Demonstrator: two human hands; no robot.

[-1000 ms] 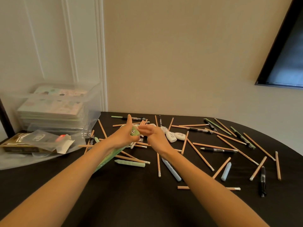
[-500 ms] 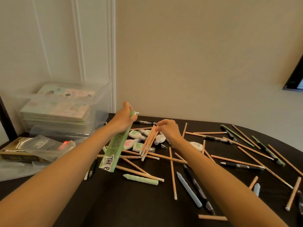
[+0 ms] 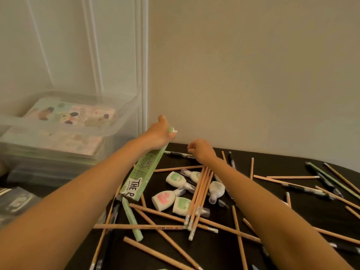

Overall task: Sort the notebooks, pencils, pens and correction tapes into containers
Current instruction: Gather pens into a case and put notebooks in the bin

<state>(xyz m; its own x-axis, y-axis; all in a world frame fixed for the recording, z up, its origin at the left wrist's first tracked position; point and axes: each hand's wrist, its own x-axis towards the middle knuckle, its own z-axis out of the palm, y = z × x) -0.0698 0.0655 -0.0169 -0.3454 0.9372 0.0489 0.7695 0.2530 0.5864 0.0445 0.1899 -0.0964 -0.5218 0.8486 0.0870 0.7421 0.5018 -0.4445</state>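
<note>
Both arms extended, bare; both hands closed around items.
Left forearm enters at 8 o'clock and runs toward 1 o'clock. The left hand (image 3: 158, 133) grips the top end of a green box (image 3: 147, 172), thumb raised toward 12. Right forearm enters at 5 o'clock and runs toward 11. The right hand (image 3: 202, 151) is fisted, fingers curled round a pencil bundle (image 3: 199, 191) that trails toward 6. Hands near each other, apart.
</note>
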